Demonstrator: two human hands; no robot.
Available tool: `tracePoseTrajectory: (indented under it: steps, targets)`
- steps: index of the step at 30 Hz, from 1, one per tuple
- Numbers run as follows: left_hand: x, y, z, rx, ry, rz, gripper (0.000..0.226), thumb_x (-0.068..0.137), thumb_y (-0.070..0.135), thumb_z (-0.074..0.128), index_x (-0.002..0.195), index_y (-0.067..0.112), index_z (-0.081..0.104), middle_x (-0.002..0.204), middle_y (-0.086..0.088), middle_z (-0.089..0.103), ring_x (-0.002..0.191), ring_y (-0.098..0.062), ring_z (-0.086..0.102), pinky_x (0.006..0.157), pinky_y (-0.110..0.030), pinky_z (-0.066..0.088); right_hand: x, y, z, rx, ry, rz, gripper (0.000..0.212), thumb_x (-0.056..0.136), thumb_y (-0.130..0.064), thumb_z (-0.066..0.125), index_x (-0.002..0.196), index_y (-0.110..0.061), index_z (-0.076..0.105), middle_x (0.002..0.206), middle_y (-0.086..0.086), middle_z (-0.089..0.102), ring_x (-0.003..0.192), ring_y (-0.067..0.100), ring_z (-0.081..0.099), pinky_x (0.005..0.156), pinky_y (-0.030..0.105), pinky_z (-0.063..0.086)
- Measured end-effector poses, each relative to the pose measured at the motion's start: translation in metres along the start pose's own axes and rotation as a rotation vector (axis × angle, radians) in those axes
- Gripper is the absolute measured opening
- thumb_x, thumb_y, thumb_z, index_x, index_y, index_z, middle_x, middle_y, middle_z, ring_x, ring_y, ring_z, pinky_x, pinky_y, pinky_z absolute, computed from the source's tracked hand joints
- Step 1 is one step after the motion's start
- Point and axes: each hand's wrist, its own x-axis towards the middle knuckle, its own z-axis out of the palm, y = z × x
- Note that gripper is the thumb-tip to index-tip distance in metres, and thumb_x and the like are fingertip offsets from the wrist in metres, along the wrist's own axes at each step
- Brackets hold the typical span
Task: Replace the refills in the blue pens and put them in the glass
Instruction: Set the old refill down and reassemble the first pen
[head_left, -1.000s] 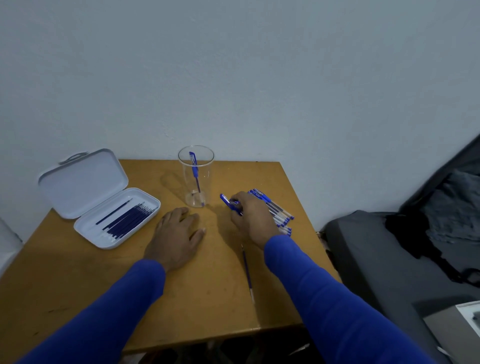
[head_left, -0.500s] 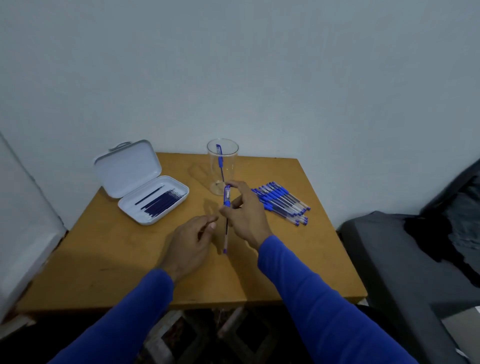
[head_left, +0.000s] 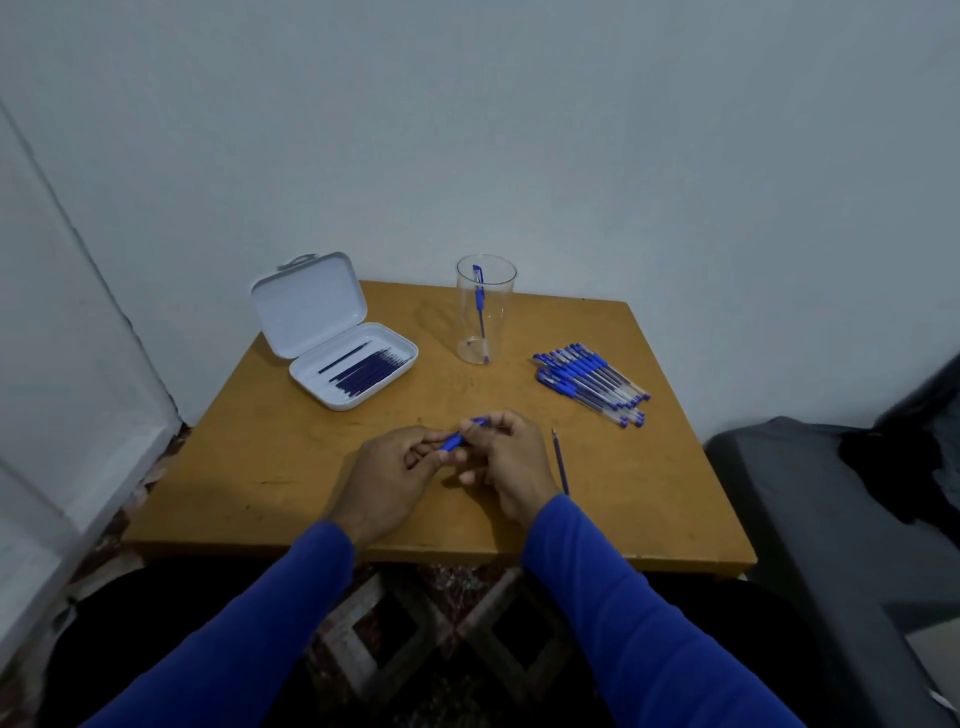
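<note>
Both hands meet mid-table: left hand (head_left: 387, 475) and right hand (head_left: 511, 462) each pinch an end of one blue pen (head_left: 464, 435). A loose refill (head_left: 560, 461) lies just right. Farther off, clear round glass (head_left: 485, 312), pen pile (head_left: 592, 383) far right, open white plastic case (head_left: 337, 332) far left on the smooth wooden table (head_left: 249, 467).

blue pen (head_left: 464, 435) pinched between both hands, one pen (head_left: 479, 312) standing in glass (head_left: 485, 309)
</note>
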Motion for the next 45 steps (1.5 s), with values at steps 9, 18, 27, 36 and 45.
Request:
tracePoseTrajectory:
  steps: [9, 18, 27, 36, 45]
  targets:
    - [0.000, -0.002, 0.002, 0.043, -0.006, -0.005, 0.014, 0.092, 0.031, 0.072, 0.104, 0.025, 0.076, 0.085, 0.015, 0.069, 0.074, 0.005, 0.061, 0.065, -0.015, 0.045, -0.002, 0.002, -0.014, -0.003, -0.074, 0.005, 0.024, 0.096, -0.007, 0.067, 0.115, 0.006, 0.063, 0.088, 0.022, 0.073, 0.067, 0.021, 0.068, 0.048, 0.023, 0.054]
    - [-0.001, -0.003, 0.003, 0.009, -0.023, -0.042, 0.009, 0.092, 0.024, 0.071, 0.099, 0.024, 0.077, 0.080, 0.013, 0.072, 0.070, 0.003, 0.061, 0.068, -0.019, 0.045, 0.000, 0.005, -0.015, -0.029, -0.099, -0.005, 0.020, 0.099, -0.007, 0.062, 0.115, 0.005, 0.059, 0.089, 0.021, 0.075, 0.070, 0.021, 0.072, 0.051, 0.025, 0.057]
    - [0.001, -0.004, -0.003, 0.037, -0.083, -0.067, 0.006, 0.093, 0.027, 0.070, 0.095, 0.031, 0.075, 0.080, 0.011, 0.071, 0.079, -0.006, 0.065, 0.077, -0.030, 0.055, 0.001, 0.007, -0.018, -0.049, -0.151, -0.006, 0.012, 0.101, -0.005, 0.058, 0.111, 0.002, 0.057, 0.088, 0.024, 0.073, 0.071, 0.023, 0.073, 0.048, 0.025, 0.056]
    - [0.004, -0.009, -0.003, 0.047, -0.101, -0.066, 0.005, 0.092, 0.027, 0.072, 0.094, 0.029, 0.076, 0.077, 0.012, 0.071, 0.077, -0.007, 0.066, 0.073, -0.029, 0.054, 0.001, 0.006, -0.020, -0.048, -0.199, 0.000, 0.008, 0.103, -0.003, 0.053, 0.110, -0.001, 0.055, 0.087, 0.021, 0.072, 0.073, 0.023, 0.074, 0.051, 0.027, 0.058]
    - [0.004, -0.008, -0.003, 0.036, -0.093, -0.035, 0.012, 0.093, 0.024, 0.070, 0.103, 0.026, 0.077, 0.078, 0.017, 0.070, 0.077, -0.004, 0.066, 0.072, -0.022, 0.050, 0.003, 0.008, -0.020, 0.035, -0.139, -0.024, 0.008, 0.108, -0.013, 0.047, 0.112, -0.007, 0.047, 0.091, 0.025, 0.074, 0.076, 0.029, 0.075, 0.049, 0.031, 0.059]
